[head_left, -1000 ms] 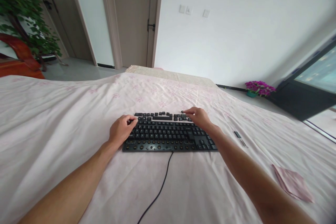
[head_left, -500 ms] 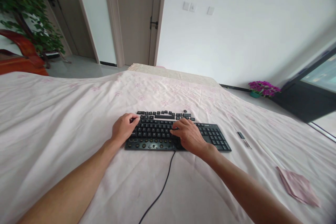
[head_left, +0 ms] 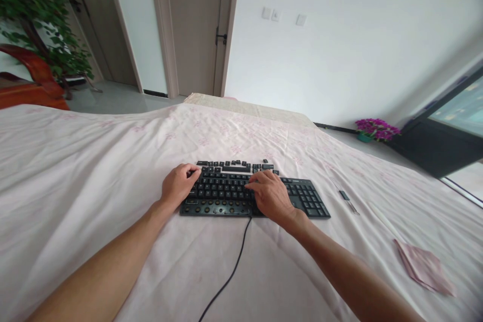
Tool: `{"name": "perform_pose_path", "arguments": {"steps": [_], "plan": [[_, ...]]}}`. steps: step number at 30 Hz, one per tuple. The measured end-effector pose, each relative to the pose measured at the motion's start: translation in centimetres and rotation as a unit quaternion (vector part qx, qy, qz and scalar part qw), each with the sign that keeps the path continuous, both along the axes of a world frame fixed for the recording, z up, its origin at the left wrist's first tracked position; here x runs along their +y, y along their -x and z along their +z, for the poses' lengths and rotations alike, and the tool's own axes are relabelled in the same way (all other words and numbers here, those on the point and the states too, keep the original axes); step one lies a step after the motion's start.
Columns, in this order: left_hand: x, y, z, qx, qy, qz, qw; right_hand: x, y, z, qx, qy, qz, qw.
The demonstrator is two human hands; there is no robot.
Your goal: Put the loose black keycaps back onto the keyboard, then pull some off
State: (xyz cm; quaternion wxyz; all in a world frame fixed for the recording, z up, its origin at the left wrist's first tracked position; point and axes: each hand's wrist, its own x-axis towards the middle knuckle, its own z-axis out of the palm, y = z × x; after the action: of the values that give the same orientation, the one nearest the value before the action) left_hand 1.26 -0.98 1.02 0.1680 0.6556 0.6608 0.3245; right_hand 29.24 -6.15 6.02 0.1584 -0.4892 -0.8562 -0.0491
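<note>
A black keyboard [head_left: 222, 190] lies on the pale pink floral sheet. Its row nearest me has lost its keycaps, baring round key seats [head_left: 215, 207]. My left hand [head_left: 179, 183] grips the keyboard's left end, thumb and forefinger closed at its upper corner. Over the keyboard's middle right is my right hand [head_left: 272, 193], its thumb and forefinger drawn together at the keys; whatever is between them is too small to make out. Loose keycaps [head_left: 216, 163] and a detached spacebar [head_left: 236, 168] are lined up just beyond the keyboard's far edge.
From the keyboard's near edge a black cable [head_left: 236, 266] runs toward me. To the right lie a keycap puller with a dark handle and wire prongs [head_left: 344, 195] and a folded pink cloth [head_left: 424, 266]. Behind stand a door [head_left: 192, 25], a chair [head_left: 33, 78] and purple flowers [head_left: 377, 128].
My right hand has shifted very slightly at the keys, thumb and forefinger still together. The left hand stays in place. The whole view has turned a little.
</note>
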Motion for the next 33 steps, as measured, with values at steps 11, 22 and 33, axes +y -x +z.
{"name": "perform_pose_path", "arguments": {"steps": [11,22,33], "plan": [[0.0,0.0,0.0,-0.001,-0.002,-0.001,1.000,0.3,0.2,-0.2,0.038,0.003,-0.013,0.999],[0.1,0.1,-0.2,-0.005,-0.005,-0.001,1.000,-0.4,0.2,-0.8,-0.001,-0.002,0.020,1.000],[0.2,0.1,-0.3,0.001,-0.010,-0.004,1.000,-0.7,1.3,-1.1,-0.013,0.014,0.025,0.999]]}}
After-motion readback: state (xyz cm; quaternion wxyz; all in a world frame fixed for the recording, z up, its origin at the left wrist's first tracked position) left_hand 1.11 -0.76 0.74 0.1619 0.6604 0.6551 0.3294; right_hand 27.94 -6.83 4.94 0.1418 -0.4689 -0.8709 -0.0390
